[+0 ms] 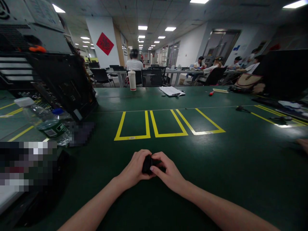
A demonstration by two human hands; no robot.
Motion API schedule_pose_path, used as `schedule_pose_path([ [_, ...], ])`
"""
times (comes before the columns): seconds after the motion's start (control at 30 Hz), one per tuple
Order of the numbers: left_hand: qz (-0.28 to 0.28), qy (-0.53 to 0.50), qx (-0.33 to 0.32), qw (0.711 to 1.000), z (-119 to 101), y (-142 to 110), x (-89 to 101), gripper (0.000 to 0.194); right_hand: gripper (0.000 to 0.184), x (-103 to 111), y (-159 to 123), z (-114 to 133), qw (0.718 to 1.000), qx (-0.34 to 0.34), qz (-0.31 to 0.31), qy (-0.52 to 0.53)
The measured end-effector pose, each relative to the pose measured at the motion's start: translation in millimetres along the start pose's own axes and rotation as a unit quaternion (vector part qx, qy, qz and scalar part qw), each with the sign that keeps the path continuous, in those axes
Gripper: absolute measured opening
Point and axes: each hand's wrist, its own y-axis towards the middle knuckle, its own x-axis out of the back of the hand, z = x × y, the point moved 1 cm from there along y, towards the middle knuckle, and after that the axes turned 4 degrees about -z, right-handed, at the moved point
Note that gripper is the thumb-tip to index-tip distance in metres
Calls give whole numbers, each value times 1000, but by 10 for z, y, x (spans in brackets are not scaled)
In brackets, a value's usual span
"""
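Close in front of me, a small black object [147, 165] sits between my two hands, low over the green tabletop [134, 205]. Its kind is hard to make out, being dark and partly covered by fingers. My left hand [136, 166] is closed round its left side, thumb below and fingers over the top. From the right, my right hand [167, 170] pinches at the object's right edge with thumb and forefinger. Beyond the hands, yellow tape [168, 135] marks three open-ended boxes on the table.
Plastic bottles [54, 125] and a black computer case [64, 80] stand at left. A white cup [132, 81] and a clipboard with paper [172, 91] lie toward the far edge. At right are cables [243, 109] and part of another person's hand [303, 144]. People sit in the background.
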Motion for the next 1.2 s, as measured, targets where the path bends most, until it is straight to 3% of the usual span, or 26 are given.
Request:
schedule_pose_path([
  [0.2,-2,0,15,1000,-26,4,25,57,25,1,38,-49,996,-71,26,54],
  [0.33,34,-12,10,999,-116,20,108,55,24,4,22,-43,997,-53,42,39],
  [0.43,29,-4,8,1000,-144,31,131,56,28,-1,6,-30,999,-22,34,28],
  [0.57,23,4,-1,1000,-118,34,95,55,17,-11,10,-21,999,-2,5,35],
  [0.73,-6,3,-13,1000,-96,31,81,56,23,-20,34,-31,997,-54,2,53],
  [0.87,29,-9,-3,1000,-111,26,112,55,28,-3,42,-14,995,-80,35,55],
  [1.0,13,-8,3,1000,-36,18,65,59,24,11,37,3,996,-54,53,53],
  [1.2,16,-10,6,1000,-33,31,53,58,19,6,39,-44,999,-11,22,39],
])
